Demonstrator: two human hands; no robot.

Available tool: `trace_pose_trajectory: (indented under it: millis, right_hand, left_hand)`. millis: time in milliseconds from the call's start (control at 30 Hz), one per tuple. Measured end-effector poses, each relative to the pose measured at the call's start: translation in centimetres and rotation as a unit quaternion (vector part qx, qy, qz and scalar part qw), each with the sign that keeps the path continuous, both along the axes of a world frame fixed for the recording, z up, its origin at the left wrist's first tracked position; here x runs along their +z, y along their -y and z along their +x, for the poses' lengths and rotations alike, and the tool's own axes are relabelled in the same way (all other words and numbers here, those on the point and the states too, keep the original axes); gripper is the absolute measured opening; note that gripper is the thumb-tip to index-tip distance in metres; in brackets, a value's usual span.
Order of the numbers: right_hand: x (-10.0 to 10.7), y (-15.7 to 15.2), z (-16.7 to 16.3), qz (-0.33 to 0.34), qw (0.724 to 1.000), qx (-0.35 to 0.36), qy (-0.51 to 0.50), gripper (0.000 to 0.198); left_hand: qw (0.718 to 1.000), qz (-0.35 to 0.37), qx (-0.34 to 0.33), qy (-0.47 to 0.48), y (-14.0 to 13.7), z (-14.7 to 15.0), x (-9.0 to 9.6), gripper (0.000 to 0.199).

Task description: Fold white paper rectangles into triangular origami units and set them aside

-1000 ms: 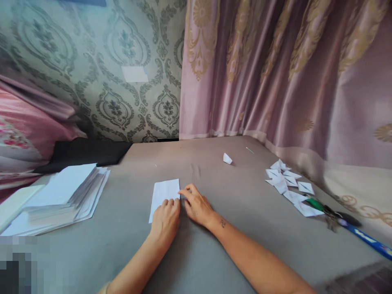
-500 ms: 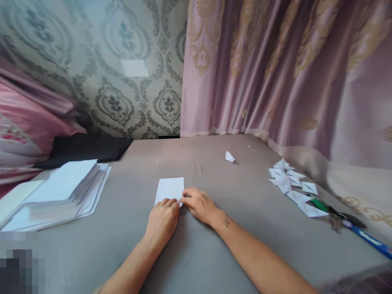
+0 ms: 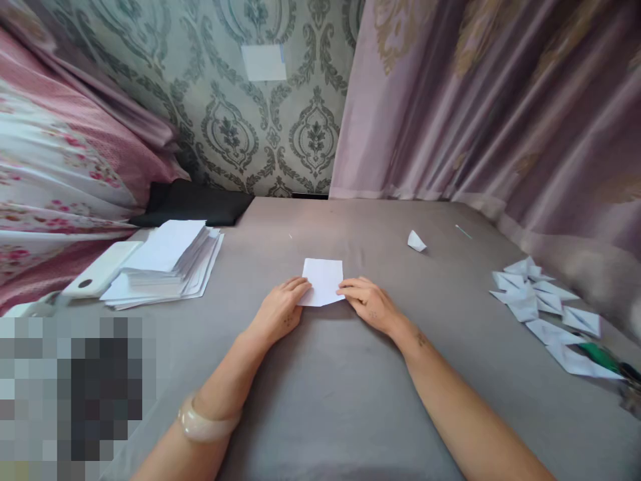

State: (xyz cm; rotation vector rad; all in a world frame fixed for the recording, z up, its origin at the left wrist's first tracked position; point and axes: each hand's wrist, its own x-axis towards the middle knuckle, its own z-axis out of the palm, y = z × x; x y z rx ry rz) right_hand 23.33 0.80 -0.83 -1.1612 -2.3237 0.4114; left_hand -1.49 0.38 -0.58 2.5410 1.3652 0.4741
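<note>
Your left hand (image 3: 280, 310) and right hand (image 3: 368, 304) press flat, fingers unclenched, on the light, floppy paper sheet (image 3: 323, 280); pinch its 6 o'clock corners.

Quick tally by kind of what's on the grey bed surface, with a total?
White paper sheet being folded, under left hand and right hand: 1
Stack of white paper sheets: 1
Pile of folded white paper triangles, individual pieces too overlapped to count: 1
Lone small folded white paper piece: 1
Flat white device: 1
Black cloth: 1
Total: 6
</note>
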Motion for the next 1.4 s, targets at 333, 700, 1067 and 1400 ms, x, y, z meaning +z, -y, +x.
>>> trace_pose_trajectory:
  millis: [333,700,1067,1400]
  right_hand:
    - [1.6,0.8,0.2,-0.073,0.997,0.021,-0.002,0.049]
    - [0.6,0.1,-0.6,-0.117,0.985,-0.109,-0.064,0.028]
    - [-0.8,-0.4,-1.9,-0.07,0.973,-0.206,-0.079,0.028]
    - [-0.8,-0.3,-2.4,-0.065,0.964,-0.247,-0.073,0.026]
  left_hand:
    - [0.997,0.007,-0.066,0.032,0.5,0.0,1.6,0.033]
    - [0.981,-0.048,0.129,0.14,0.2,1.1,-0.2,0.023]
    - [0.963,-0.067,0.189,0.178,-0.9,1.8,-1.0,0.027]
    - [0.964,-0.044,0.204,0.166,-1.2,2.1,-1.5,0.025]
